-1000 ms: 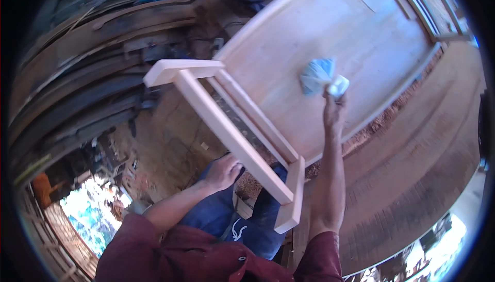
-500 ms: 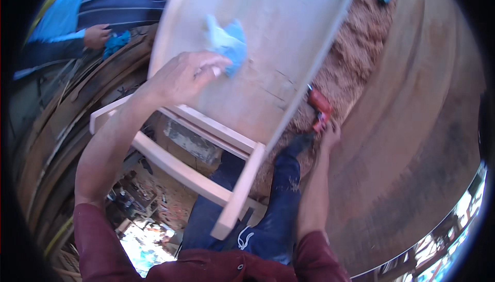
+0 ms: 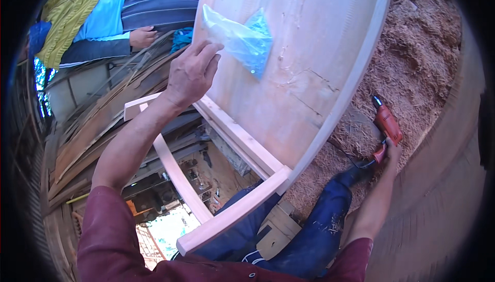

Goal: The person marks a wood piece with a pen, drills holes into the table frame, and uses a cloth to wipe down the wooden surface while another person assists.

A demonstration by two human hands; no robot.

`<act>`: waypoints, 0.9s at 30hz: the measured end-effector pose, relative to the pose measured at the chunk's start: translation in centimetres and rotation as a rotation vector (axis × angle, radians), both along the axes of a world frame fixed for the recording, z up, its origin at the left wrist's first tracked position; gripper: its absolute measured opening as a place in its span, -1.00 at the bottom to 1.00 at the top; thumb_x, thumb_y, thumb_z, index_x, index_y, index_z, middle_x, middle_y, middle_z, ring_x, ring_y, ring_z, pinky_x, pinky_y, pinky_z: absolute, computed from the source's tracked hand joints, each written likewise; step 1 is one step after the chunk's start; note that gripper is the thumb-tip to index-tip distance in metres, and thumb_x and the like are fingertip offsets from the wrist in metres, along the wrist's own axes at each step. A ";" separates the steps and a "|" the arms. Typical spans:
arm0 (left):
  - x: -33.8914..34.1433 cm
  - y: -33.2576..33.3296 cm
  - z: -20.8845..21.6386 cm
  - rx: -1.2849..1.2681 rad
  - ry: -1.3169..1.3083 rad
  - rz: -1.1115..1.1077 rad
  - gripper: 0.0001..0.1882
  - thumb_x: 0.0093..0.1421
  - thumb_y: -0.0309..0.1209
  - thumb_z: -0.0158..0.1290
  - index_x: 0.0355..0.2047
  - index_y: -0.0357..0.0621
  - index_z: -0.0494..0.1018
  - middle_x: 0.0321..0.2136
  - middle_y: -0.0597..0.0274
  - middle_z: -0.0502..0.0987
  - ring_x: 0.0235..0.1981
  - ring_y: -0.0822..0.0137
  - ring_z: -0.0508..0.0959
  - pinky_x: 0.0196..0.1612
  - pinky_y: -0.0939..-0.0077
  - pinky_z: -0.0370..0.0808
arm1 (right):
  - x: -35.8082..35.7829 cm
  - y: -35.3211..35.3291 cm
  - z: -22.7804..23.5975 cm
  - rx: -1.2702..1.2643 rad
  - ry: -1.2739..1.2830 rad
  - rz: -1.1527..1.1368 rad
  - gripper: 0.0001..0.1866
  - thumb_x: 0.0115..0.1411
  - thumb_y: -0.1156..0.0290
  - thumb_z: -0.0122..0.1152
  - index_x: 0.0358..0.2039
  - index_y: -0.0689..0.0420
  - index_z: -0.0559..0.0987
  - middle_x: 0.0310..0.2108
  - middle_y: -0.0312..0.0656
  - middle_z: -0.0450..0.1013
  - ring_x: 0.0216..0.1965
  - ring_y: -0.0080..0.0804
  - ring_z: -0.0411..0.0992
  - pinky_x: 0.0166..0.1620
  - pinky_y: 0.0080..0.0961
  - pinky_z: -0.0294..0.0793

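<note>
My left hand (image 3: 193,73) is raised over the left edge of a pale wooden panel (image 3: 299,117), its fingers closed in a pinch. Whatever sits between the fingertips, if anything, is too small to make out. Just beyond them a clear plastic bag (image 3: 240,39) with a bluish, glinting look lies on the panel. Down at the right, my right hand (image 3: 394,153) grips the handle of a red power drill (image 3: 388,123), its tip pointing away from me over the shavings. A pale wooden frame with rails (image 3: 237,212) joins the panel's near end, close to my legs.
Wood shavings (image 3: 412,60) cover the ground right of the panel, beside a large curved brown board (image 3: 438,179). Stacked planks (image 3: 103,153) lie at the left. Another person's hand (image 3: 143,37) rests beyond them, near a teal cloth (image 3: 181,38).
My left hand has drawn back from the plastic bag, which now lies flatter on the panel. The view has shifted, and my right hand still grips the drill.
</note>
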State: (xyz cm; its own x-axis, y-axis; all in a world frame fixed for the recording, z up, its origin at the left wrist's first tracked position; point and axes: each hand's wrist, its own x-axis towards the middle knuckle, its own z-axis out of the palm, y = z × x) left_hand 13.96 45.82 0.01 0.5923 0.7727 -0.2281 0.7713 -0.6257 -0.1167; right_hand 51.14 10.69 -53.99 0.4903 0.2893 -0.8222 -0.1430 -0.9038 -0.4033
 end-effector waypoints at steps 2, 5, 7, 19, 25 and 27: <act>-0.7 -0.2 -0.1 0.022 -0.091 0.025 -0.65 0.21 -0.54 0.07 0.02 -0.18 0.44 -0.09 0.00 0.49 -0.16 -0.04 0.57 -0.13 0.21 0.53 | 2.1 -0.3 0.5 0.306 0.669 -0.547 -0.52 0.12 0.48 0.31 0.07 0.23 0.44 -0.13 -0.04 0.54 -0.28 -0.27 0.56 -0.25 -0.29 0.59; -1.4 -0.9 1.1 0.139 0.018 0.084 -0.60 0.22 -0.51 0.06 0.09 -0.17 0.40 -0.03 -0.01 0.45 -0.15 -0.01 0.56 -0.11 0.20 0.53 | -6.3 4.5 7.6 0.359 0.764 -0.607 -0.52 0.15 0.56 0.23 0.10 0.24 0.37 -0.18 -0.10 0.50 -0.32 -0.30 0.53 -0.26 -0.34 0.62; -0.4 -0.7 0.1 0.124 -0.069 0.136 -0.56 0.21 -0.50 0.07 0.12 -0.16 0.38 -0.01 0.00 0.43 -0.13 -0.02 0.55 -0.10 0.19 0.52 | -4.3 2.3 9.7 0.422 0.772 -0.636 -0.49 0.17 0.58 0.19 0.14 0.24 0.32 -0.19 -0.10 0.47 -0.30 -0.25 0.53 -0.22 -0.30 0.66; -1.6 0.4 -1.6 0.065 -0.153 0.227 -0.59 0.19 -0.43 0.08 0.08 -0.17 0.43 0.06 0.00 0.33 0.04 -0.03 0.44 0.05 0.11 0.46 | -2.0 -7.5 41.8 0.498 0.752 -0.502 -0.27 -0.02 0.31 0.42 0.13 0.26 0.30 -0.19 -0.04 0.46 -0.30 -0.26 0.56 -0.42 -0.46 0.65; -1.8 1.0 -5.3 -0.020 -0.336 0.412 -0.79 0.26 -0.38 0.00 -0.19 -0.21 0.55 -0.04 -0.10 0.41 -0.08 -0.09 0.48 0.01 0.10 0.47 | -1.0 -8.4 52.3 0.538 0.642 -0.431 -0.17 -0.06 0.34 0.42 0.19 0.27 0.23 -0.16 0.01 0.44 -0.30 -0.22 0.57 -0.47 -0.45 0.66; -3.4 1.4 -7.3 -0.067 -0.347 0.528 -0.81 0.24 -0.41 0.00 -0.25 -0.21 0.56 -0.08 -0.13 0.45 -0.13 -0.10 0.51 -0.01 0.10 0.48 | -1.3 -7.2 55.1 0.512 0.613 -0.402 -0.15 -0.08 0.34 0.43 0.19 0.28 0.22 -0.18 0.02 0.44 -0.31 -0.22 0.57 -0.48 -0.46 0.65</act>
State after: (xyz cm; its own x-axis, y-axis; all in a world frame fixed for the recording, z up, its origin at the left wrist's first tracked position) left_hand 10.54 47.20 -7.34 0.1837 0.9716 -0.1493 0.9638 -0.1481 0.2218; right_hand 49.86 3.52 1.10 0.1503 0.5943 -0.7901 -0.7333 -0.4690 -0.4923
